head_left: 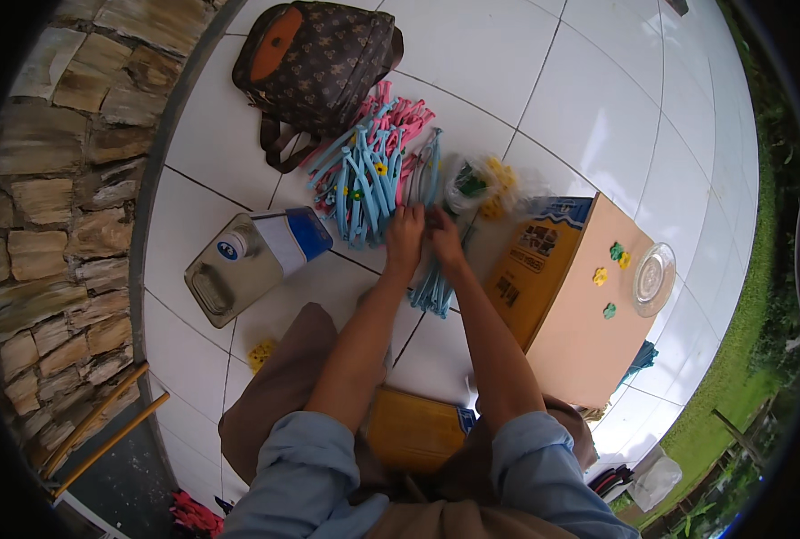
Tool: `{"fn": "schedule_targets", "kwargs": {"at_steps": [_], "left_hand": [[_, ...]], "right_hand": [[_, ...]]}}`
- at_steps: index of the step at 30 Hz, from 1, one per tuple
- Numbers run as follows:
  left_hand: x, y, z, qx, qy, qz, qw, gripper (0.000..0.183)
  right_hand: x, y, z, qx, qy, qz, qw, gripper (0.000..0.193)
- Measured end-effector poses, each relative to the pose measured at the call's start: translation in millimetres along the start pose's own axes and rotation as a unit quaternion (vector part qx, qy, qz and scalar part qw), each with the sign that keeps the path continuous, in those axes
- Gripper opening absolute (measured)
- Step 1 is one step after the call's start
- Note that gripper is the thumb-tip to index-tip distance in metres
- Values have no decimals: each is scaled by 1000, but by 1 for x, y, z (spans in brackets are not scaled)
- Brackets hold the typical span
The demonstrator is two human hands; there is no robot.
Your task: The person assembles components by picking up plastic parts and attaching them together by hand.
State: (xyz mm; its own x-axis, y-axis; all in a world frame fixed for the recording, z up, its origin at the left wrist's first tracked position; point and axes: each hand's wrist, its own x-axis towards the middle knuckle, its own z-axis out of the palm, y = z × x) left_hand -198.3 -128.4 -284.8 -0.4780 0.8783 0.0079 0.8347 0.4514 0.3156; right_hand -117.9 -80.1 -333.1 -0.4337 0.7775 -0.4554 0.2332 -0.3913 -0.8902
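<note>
My left hand [405,237] and my right hand [444,238] are close together in front of me, fingers closed. A slim light-blue strip-like piece [435,169] rises from between them, with a small yellow spot on it. What exactly each set of fingertips pinches is partly hidden. Just beyond my left hand lies a heap of light-blue strip-like pieces [364,184], some bearing small yellow and green flowers. Pink strip-like pieces [404,115] lie at its far side. More thin light-blue pieces [431,295] lie in a bundle below my right hand.
A cardboard box [589,314] stands at right, carrying flower pieces [600,277] and a glass dish [654,280]. Beyond my right hand is a clear plastic bag [466,187] with yellow and green flowers. A metal tin [238,265] lies at left; a brown patterned backpack [328,63] sits farther off.
</note>
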Motion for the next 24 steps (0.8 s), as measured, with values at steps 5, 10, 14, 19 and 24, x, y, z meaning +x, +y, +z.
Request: {"fn": "schedule_targets", "kwargs": {"at_steps": [5,10,14,19,24], "left_hand": [[0,-11,-1,-254,2,-90,963,26],[-5,-16,4,-632,-8,-283,722,26],[-9,-12,3,-712,-22,-370,596,26],[-20,-29,20,-645,3,-349,680,26],[-46,10,24,-382,102,-229,889,27]], "right_hand": [[-24,-26,-1,-33,37,13,999,44],[-34,-42,3,150,43,72,985,36],[-36,-43,-4,148,28,68,986,35],[-44,-52,-3,44,30,48,997,36],[-57,-30,-17,-192,125,-27,973,33]]}}
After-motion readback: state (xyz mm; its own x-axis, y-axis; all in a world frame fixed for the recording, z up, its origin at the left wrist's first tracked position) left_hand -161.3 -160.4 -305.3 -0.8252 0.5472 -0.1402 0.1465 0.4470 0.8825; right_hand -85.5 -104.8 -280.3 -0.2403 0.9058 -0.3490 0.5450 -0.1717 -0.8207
